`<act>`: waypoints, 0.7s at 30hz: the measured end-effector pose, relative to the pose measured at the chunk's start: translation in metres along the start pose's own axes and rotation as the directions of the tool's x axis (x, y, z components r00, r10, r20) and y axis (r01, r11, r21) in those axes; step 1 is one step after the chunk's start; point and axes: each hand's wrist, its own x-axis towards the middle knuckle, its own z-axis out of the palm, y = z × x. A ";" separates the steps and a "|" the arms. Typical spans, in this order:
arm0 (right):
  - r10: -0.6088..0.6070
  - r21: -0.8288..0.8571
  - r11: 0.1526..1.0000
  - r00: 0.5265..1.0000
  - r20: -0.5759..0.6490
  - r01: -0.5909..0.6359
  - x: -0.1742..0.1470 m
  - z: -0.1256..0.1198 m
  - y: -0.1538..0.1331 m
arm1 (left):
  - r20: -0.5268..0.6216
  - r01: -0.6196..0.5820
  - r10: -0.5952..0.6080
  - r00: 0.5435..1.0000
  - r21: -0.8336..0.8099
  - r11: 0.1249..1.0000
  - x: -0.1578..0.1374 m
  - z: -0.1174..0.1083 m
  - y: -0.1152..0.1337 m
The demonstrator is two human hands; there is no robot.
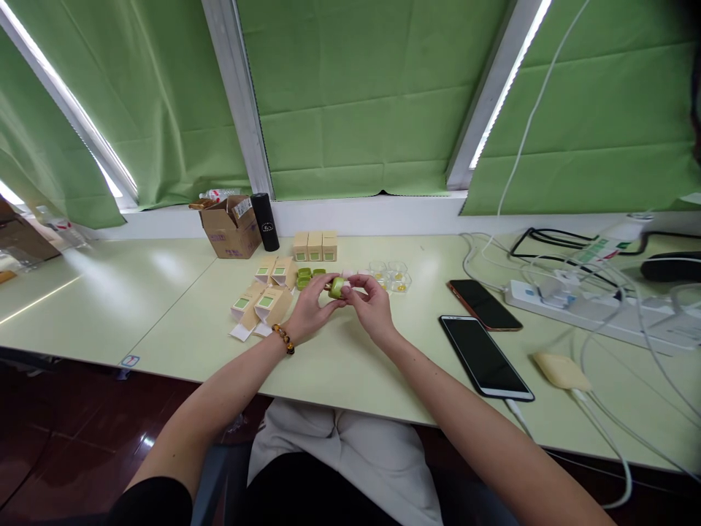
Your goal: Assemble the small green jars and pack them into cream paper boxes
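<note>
My left hand [310,313], with a beaded bracelet at the wrist, grips a small glossy green container [338,287] above the table. The fingers of my right hand [373,308] close on the container's right side, where a small pale patch shows; I cannot make out what it is. Just behind my left hand sit several green pieces [304,276] of similar colour. Clear plastic cups [399,277] with small yellow bits inside stand beyond my right hand. To the left are several small tan boxes [272,301] with green square labels, some with flaps open.
Three tan boxes [315,246] stand in a row farther back. A cardboard carton [230,228] and a black cylinder [265,222] are at the back left. Two phones, a dark one [484,304] and a white-edged one [485,358], a power strip [580,313] and tangled cables lie right.
</note>
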 end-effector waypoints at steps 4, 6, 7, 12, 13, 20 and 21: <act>-0.035 0.017 0.999 0.999 0.037 0.034 -0.004 0.002 -0.004 | 0.026 0.034 -0.032 0.999 -0.074 0.997 0.001 0.003 0.003; -0.079 -0.006 0.997 0.992 0.097 0.080 -0.006 0.000 -0.006 | 0.037 0.101 -0.096 0.995 -0.163 0.981 0.003 0.004 0.003; -0.123 -0.037 0.991 0.984 0.126 0.129 -0.007 -0.001 -0.006 | 0.052 0.151 -0.143 0.988 -0.220 0.964 0.004 0.003 0.003; -0.454 -0.437 0.731 0.852 0.262 0.524 -0.009 -0.010 -0.006 | 0.245 0.426 -0.349 0.904 -0.482 0.765 0.006 0.000 0.000; -0.491 -0.519 0.638 0.820 0.296 0.569 -0.009 -0.012 -0.006 | 0.271 0.453 -0.364 0.891 -0.519 0.725 0.007 0.000 -0.001; -0.581 -0.681 0.342 0.715 0.388 0.648 -0.004 -0.018 -0.002 | 0.316 0.456 -0.329 0.890 -0.590 0.666 0.012 0.005 0.000; -0.581 -0.679 0.335 0.711 0.396 0.653 -0.004 -0.018 -0.001 | 0.318 0.452 -0.321 0.892 -0.594 0.666 0.012 0.005 0.001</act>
